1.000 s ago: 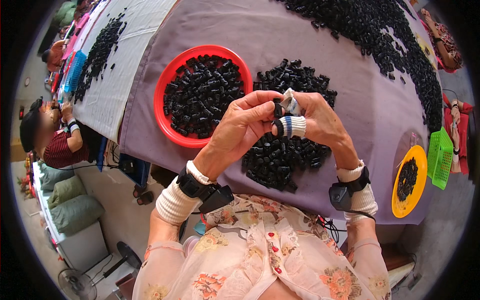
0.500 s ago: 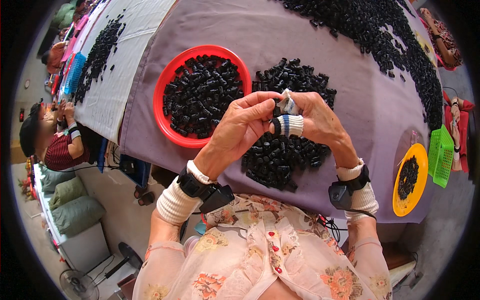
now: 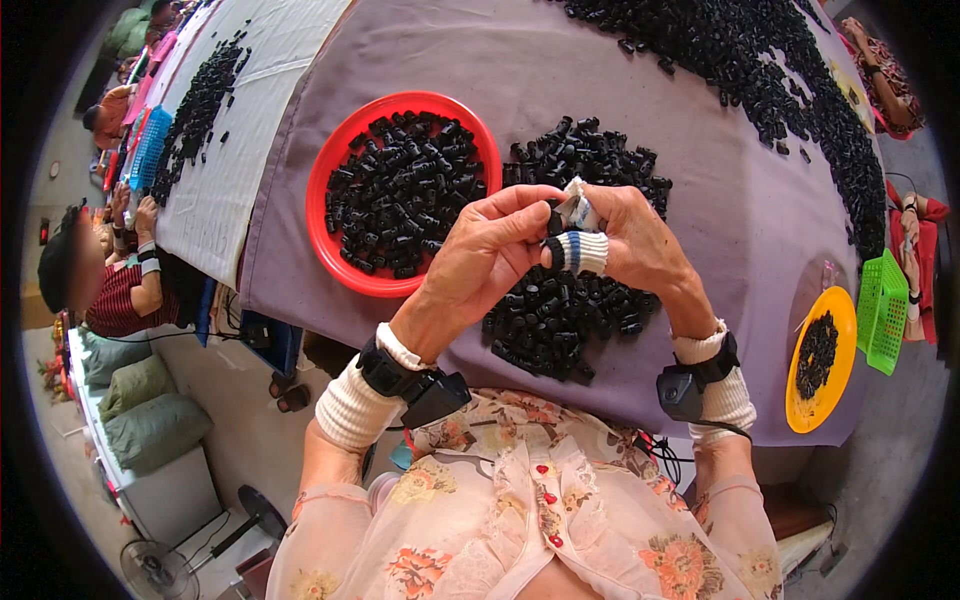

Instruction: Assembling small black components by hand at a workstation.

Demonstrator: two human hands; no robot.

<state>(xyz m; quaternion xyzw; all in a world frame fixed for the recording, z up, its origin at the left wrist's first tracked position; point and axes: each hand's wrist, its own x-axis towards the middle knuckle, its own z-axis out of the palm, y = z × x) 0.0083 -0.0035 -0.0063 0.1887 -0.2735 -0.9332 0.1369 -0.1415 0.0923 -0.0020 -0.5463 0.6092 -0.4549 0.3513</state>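
Observation:
My left hand is closed, its thumb and index finger pinching a small black plastic piece. From the other side, my right hand grips the same piece. Ribbed white cloth with blue stripes wraps a finger of that hand, and a loose end of cloth shows above it. Both hands hang over a heap of black plastic pieces on the grey-purple tablecloth. Just left of them stands a red basin full of similar black pieces. My fingers partly hide the held piece.
A larger spread of black parts covers the far right of the table. At the right edge are a yellow plate with small black bits and a green basket. A co-worker in a striped shirt sits at the left table.
My hands stay in nearly the same place, and slightly more of the black piece shows between the fingers. At the left, the co-worker's hands have moved a little.

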